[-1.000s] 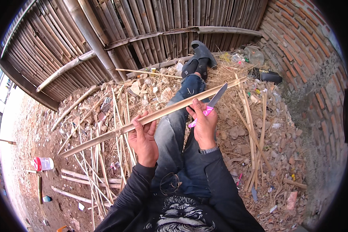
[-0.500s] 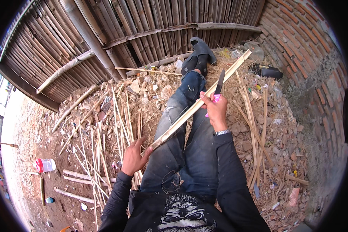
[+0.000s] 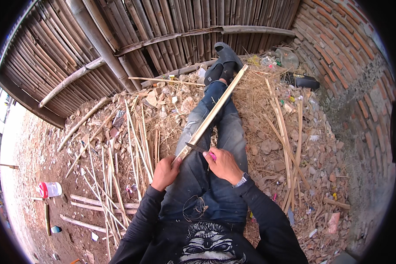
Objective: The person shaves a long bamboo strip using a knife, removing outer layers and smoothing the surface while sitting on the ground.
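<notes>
A pale split bamboo strip [image 3: 216,109] slants up and away across my outstretched legs, its far end near my shoes. My left hand [image 3: 166,172] grips its near end, thumb on top. In my right hand [image 3: 224,166] is a knife [image 3: 195,147] with a dark blade and a pink handle, mostly covered by my fingers. The blade lies across the strip a little beyond my left hand. Whether its edge bites into the bamboo I cannot tell. A tangle of thin wire or cord [image 3: 195,208] rests on my lap.
Several thin bamboo strips [image 3: 136,136] lie on the left, more strips [image 3: 284,141] on the right. A white tub with a red lid [image 3: 51,189] stands far left. Ahead is a bamboo wall [image 3: 180,48]; a brick wall [image 3: 339,57] rises at right. Rubble and straw cover the ground.
My right hand has left the strip's middle and come nearer, bringing the knife from pointing upward to lying across the strip. The strip's far end has swung left. My left hand now holds its near end.
</notes>
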Available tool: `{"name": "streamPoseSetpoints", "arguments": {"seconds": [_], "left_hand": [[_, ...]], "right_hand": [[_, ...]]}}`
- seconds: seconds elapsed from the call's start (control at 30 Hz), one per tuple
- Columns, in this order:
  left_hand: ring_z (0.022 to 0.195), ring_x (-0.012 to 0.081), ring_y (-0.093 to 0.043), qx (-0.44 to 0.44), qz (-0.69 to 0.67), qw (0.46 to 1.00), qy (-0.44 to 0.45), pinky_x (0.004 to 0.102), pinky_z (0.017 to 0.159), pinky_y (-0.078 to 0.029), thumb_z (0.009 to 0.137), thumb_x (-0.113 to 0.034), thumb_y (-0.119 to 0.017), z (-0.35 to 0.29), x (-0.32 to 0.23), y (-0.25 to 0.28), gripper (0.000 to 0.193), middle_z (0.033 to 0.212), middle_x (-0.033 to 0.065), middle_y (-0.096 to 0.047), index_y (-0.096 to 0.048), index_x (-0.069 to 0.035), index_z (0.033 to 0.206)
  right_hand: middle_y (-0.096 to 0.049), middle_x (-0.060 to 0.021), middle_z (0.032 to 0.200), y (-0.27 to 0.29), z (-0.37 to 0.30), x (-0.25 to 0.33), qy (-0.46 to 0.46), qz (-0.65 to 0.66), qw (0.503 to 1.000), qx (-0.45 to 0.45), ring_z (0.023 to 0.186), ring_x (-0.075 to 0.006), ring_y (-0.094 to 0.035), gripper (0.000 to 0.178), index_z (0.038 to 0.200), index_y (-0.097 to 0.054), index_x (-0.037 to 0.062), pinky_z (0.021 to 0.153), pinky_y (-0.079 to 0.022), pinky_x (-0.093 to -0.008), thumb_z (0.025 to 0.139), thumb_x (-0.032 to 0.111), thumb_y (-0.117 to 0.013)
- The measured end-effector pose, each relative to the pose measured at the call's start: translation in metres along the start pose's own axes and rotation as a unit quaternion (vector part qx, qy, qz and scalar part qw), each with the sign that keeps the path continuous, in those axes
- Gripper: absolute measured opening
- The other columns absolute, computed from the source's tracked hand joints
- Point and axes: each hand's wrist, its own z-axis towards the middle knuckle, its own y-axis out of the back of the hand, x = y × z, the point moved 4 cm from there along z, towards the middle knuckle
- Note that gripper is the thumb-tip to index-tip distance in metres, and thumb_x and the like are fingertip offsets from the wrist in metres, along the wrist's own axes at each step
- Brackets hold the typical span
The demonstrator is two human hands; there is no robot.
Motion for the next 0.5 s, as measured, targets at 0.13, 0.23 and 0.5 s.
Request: {"name": "streamPoseSetpoints", "arguments": {"seconds": [0.13, 0.23, 0.5], "left_hand": [[0.079, 0.0486, -0.068, -0.042, 0.074, 0.996, -0.013, 0.0541, 0.07, -0.05, 0.1, -0.035, -0.066, 0.0, -0.005, -0.001, 0.039, 0.078, 0.0281, -0.068, -0.069, 0.002, 0.091], [0.081, 0.0494, -0.068, -0.041, 0.072, 0.997, -0.002, 0.0548, 0.071, -0.051, 0.1, -0.036, -0.065, 0.0, -0.006, -0.003, 0.039, 0.079, 0.0288, -0.068, -0.07, 0.002, 0.092], [0.078, 0.05, -0.066, -0.06, 0.073, 0.995, -0.016, 0.0541, 0.068, -0.05, 0.1, -0.034, -0.066, -0.006, -0.001, -0.006, 0.038, 0.076, 0.0298, -0.065, -0.068, 0.003, 0.089]], "right_hand": [[-0.067, -0.0277, 0.075, -0.012, -0.01, -0.002, -0.034, -0.034, 0.998, 0.027, 0.076, -0.0495, -0.067, 0.049, 0.086, -0.062, -0.0013, 0.068, -0.051, -0.0578, 0.105, 0.044, -0.058], [-0.069, -0.0278, 0.073, -0.016, -0.013, 0.0, -0.059, -0.057, 0.995, 0.058, 0.074, -0.049, -0.069, 0.058, 0.079, -0.069, -0.0004, 0.068, -0.053, -0.059, 0.105, 0.05, -0.054], [-0.068, -0.0253, 0.066, -0.021, -0.022, 0.002, -0.034, -0.151, 0.988, -0.008, 0.065, -0.0472, -0.069, 0.061, 0.07, -0.074, 0.0053, 0.061, -0.055, -0.0571, 0.103, 0.055, -0.057]]}}
